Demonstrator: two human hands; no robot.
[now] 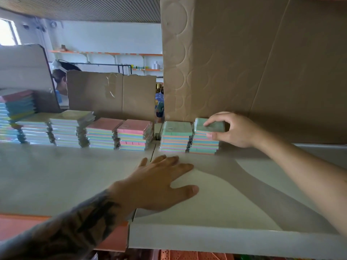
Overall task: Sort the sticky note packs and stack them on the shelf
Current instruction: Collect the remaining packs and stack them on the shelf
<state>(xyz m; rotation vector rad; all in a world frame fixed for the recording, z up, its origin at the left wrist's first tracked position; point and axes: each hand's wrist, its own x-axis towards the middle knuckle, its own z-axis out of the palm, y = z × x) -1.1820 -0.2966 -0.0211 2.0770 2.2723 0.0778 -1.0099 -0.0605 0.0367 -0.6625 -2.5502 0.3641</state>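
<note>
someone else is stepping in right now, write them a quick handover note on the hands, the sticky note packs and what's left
Right hand: grips the top mint-green sticky note pack on the rightmost stack, beside the tall brown cardboard box.
Left hand: flat, fingers spread, on the bare grey shelf board, holding nothing.
Done: a row of stacks at the back of the shelf, two mint-topped, two pink-topped, paler ones further left.
Left: square up and release the top pack. No loose packs are in view, so I cannot tell how many remain.
</note>
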